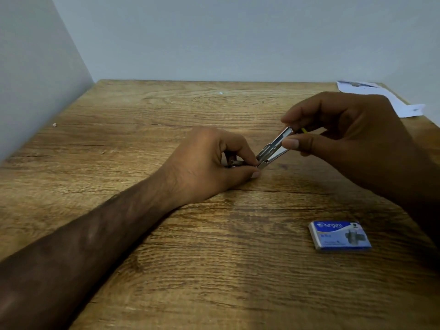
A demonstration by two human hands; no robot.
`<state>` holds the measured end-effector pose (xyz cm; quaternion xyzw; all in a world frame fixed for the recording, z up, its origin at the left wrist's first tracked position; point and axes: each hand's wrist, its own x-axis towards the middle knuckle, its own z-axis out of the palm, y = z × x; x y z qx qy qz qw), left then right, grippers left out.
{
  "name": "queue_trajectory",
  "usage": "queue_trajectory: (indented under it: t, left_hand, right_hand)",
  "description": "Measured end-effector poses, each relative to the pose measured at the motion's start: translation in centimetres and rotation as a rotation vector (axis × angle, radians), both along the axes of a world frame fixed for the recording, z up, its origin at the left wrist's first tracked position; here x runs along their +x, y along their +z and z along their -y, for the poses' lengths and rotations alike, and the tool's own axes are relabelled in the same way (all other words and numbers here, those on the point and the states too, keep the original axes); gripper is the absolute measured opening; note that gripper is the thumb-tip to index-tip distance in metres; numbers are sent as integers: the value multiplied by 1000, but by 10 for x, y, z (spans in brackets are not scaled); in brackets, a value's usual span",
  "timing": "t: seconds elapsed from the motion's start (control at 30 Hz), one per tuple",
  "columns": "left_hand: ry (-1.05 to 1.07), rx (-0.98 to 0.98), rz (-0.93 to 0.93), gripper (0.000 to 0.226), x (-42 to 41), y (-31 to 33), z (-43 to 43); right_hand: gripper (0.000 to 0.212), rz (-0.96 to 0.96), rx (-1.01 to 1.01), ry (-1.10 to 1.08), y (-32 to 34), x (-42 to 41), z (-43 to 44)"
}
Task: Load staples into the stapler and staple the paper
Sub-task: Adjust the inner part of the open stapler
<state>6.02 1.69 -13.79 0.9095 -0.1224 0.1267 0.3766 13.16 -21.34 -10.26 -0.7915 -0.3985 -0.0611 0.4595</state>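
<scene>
A small metal stapler is held between both hands above the middle of the wooden table, tilted up to the right with its metal channel showing. My left hand rests on the table and pinches the stapler's lower left end. Thumb and fingers of my right hand grip its raised upper end, where a bit of yellow shows. A blue staple box lies shut on the table at the front right, apart from both hands. White paper lies at the far right corner, partly hidden behind my right hand.
Grey walls close the table off at the back and along the left side. Two tiny white specks lie on the wood at the far left and back middle.
</scene>
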Motion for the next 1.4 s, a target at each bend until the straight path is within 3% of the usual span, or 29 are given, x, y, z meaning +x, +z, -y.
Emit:
queue_trajectory:
  t: [0.2,0.37,0.53,0.67,0.83,0.97,1.07,1.2,1.4]
  left_hand:
    - [-3,-74,-36,9,1,2,3]
    - [7,-102,-49,8,0,3,4]
    - [20,-135,-72,8,0,4,6]
    - [26,-151,-78,9,0,4,6]
    - [35,-151,-89,9,1,3,6]
    - [36,-166,-85,10,2,1,4]
    - [35,-161,-86,9,3,1,5]
    - [46,-160,-82,10,3,2,6]
    - [96,-48,-13,8,-4,6,15]
  right_hand:
    - [33,90,19,14,-5,-2,-3]
    - [30,56,49,27,-7,-2,-5]
    - [41,-21,76,-4,-4,-3,-4]
    - [35,14,0,-15,-2,-4,-2]
    - [50,-36,38,-29,0,-5,-1]
    - [35,-15,-59,-10,1,-7,-1]
    - [39,-26,1,-27,3,-5,0]
    - [38,-72,-138,24,-2,-3,0]
    - [15,-152,-121,14,-7,0,-2]
